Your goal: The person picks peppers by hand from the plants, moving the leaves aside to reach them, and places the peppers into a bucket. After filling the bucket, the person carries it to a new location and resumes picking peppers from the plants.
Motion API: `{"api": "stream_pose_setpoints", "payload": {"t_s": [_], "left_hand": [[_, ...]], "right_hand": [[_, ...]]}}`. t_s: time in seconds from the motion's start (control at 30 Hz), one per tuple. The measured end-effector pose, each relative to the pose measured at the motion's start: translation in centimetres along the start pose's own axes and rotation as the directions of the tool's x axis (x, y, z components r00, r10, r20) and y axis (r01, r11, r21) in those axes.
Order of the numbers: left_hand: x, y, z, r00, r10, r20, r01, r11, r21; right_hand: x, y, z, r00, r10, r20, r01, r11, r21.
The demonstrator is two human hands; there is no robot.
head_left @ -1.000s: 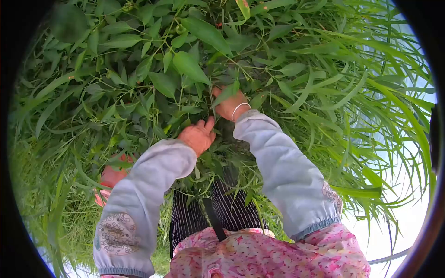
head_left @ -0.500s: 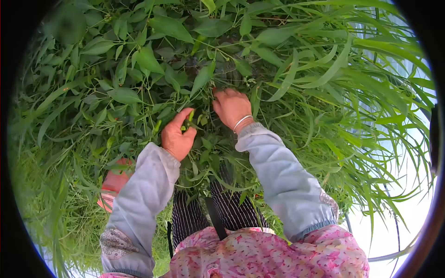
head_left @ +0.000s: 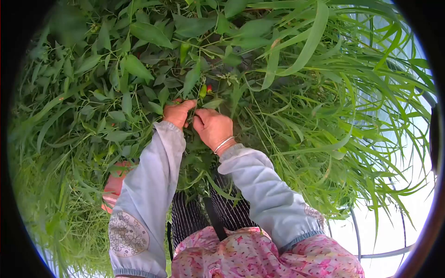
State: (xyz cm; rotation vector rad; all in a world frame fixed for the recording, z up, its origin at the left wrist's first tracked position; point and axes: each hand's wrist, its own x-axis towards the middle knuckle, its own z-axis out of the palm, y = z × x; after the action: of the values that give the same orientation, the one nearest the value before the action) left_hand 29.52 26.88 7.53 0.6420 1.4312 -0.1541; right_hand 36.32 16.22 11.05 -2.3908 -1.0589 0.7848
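Note:
My left hand (head_left: 178,114) is in the pepper plant's leaves, thumb and fingers curled closed; what they hold is hidden. Close beside it on the right, my right hand (head_left: 215,128) pinches at the stems, its fingertips almost meeting the left hand's. Whatever lies in that pinch is too small to make out. Just above the hands hang a yellow-green chili pepper (head_left: 203,91) and a red chili pepper (head_left: 209,88). Higher up, a larger green pepper (head_left: 184,52) hangs among the leaves.
Broad pepper leaves (head_left: 139,68) crowd the upper left. Long grass blades (head_left: 306,46) lean in from the right, before pale plastic sheeting and a pipe (head_left: 384,254). A reddish container (head_left: 114,187) sits in the grass beside my left sleeve.
My right hand has moved left and down to meet the left hand, which has shifted slightly. Green peppers seen at the left fingers earlier are now hidden. The red pepper has come into view.

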Motion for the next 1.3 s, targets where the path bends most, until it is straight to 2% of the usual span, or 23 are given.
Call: {"api": "stream_pose_setpoints", "payload": {"t_s": [0.03,0.13,0.17,0.2,0.27,0.3,0.4,0.43,0.53,0.57,0.6,0.67,0.73,0.8,0.83,0.97,1.0,1.03,1.13,1.17,1.2,1.27,1.3], "left_hand": [[0.0,0.1,0.0,0.999,0.036,-0.013,-0.036,0.999,-0.014],[-0.7,0.4,-0.4,0.996,0.084,-0.016,-0.085,0.992,-0.089],[-0.8,0.5,-0.7,0.996,0.089,-0.003,-0.089,0.990,-0.109],[-0.8,0.5,-1.2,0.995,0.095,0.011,-0.093,0.987,-0.130],[-0.8,0.4,-1.9,0.992,0.099,0.083,-0.087,0.987,-0.138],[-1.1,0.6,-1.8,0.987,0.118,0.107,-0.100,0.982,-0.157],[-2.0,1.0,-1.5,0.987,0.136,0.087,-0.113,0.967,-0.227],[-2.2,1.1,-1.4,0.989,0.135,0.066,-0.115,0.961,-0.250],[-2.1,1.1,-2.1,0.990,0.090,0.110,-0.067,0.979,-0.195],[-2.1,1.0,-2.2,0.991,0.085,0.101,-0.065,0.979,-0.192],[-2.1,1.0,-2.2,0.993,0.082,0.091,-0.063,0.980,-0.190],[-2.0,1.1,-2.4,0.990,0.079,0.118,-0.057,0.983,-0.173],[-1.7,1.0,-2.7,0.980,0.067,0.189,-0.040,0.989,-0.145],[-1.6,1.0,-2.6,0.981,0.078,0.178,-0.053,0.988,-0.142],[-1.7,1.0,-2.6,0.982,0.077,0.170,-0.054,0.989,-0.138],[-1.6,1.1,-2.5,0.993,0.040,0.115,-0.031,0.996,-0.079],[-1.6,1.1,-2.6,0.989,0.038,0.144,-0.026,0.996,-0.086],[-1.5,1.1,-2.8,0.984,0.034,0.172,-0.018,0.996,-0.092],[-1.9,1.3,-3.6,0.984,0.046,0.175,-0.029,0.995,-0.098],[-2.2,1.4,-3.8,0.985,0.052,0.166,-0.036,0.994,-0.099],[-2.4,1.5,-4.1,0.987,0.039,0.159,-0.028,0.997,-0.075],[-2.9,1.7,-4.0,0.988,0.017,0.151,-0.014,1.000,-0.026],[-3.1,1.6,-4.1,0.987,0.009,0.158,-0.006,1.000,-0.021]], "right_hand": [[-0.5,-0.4,-0.2,0.999,0.037,-0.011,-0.036,0.999,0.034],[-1.4,0.3,-0.3,0.980,0.196,-0.030,-0.174,0.924,0.341],[-1.7,1.1,-0.5,0.966,0.254,0.053,-0.252,0.867,0.430],[-2.3,3.4,0.8,0.912,0.343,0.227,-0.410,0.711,0.571],[-2.1,3.2,-2.0,0.762,0.430,0.484,-0.645,0.448,0.619],[-2.5,3.4,-2.8,0.739,0.346,0.578,-0.673,0.401,0.621],[-3.0,3.0,-4.7,0.741,0.217,0.635,-0.670,0.286,0.685],[-2.7,2.6,-5.7,0.752,0.243,0.613,-0.659,0.249,0.710],[-1.4,2.3,-5.0,0.921,0.220,0.321,-0.388,0.585,0.712],[-0.9,2.4,-4.3,0.933,0.180,0.313,-0.341,0.723,0.600],[-0.6,1.6,-4.0,0.964,0.105,0.246,-0.209,0.870,0.447],[0.1,0.0,-3.6,0.983,-0.090,0.158,0.082,0.995,0.058],[0.2,-0.8,-2.9,0.972,-0.027,0.233,0.033,0.999,-0.019],[0.1,-1.5,-3.0,0.957,0.015,0.290,0.008,0.997,-0.077],[-0.3,-2.5,-3.6,0.959,0.017,0.283,-0.005,0.999,-0.045],[-3.4,-4.1,-4.5,0.845,-0.048,0.532,-0.093,0.968,0.235],[-4.2,-4.2,-4.6,0.828,-0.103,0.552,-0.115,0.931,0.347],[-4.3,-4.5,-5.0,0.826,-0.091,0.556,-0.228,0.849,0.476],[-3.2,-2.2,-4.8,0.836,0.066,0.545,-0.500,0.500,0.707],[-2.1,-1.4,-5.0,0.870,0.084,0.486,-0.462,0.487,0.742],[-0.7,-0.7,-4.9,0.899,0.117,0.422,-0.403,0.597,0.694],[1.6,0.2,-4.9,0.963,0.022,0.268,-0.173,0.814,0.554],[2.4,0.3,-4.4,0.971,-0.016,0.240,-0.085,0.912,0.402]]}}
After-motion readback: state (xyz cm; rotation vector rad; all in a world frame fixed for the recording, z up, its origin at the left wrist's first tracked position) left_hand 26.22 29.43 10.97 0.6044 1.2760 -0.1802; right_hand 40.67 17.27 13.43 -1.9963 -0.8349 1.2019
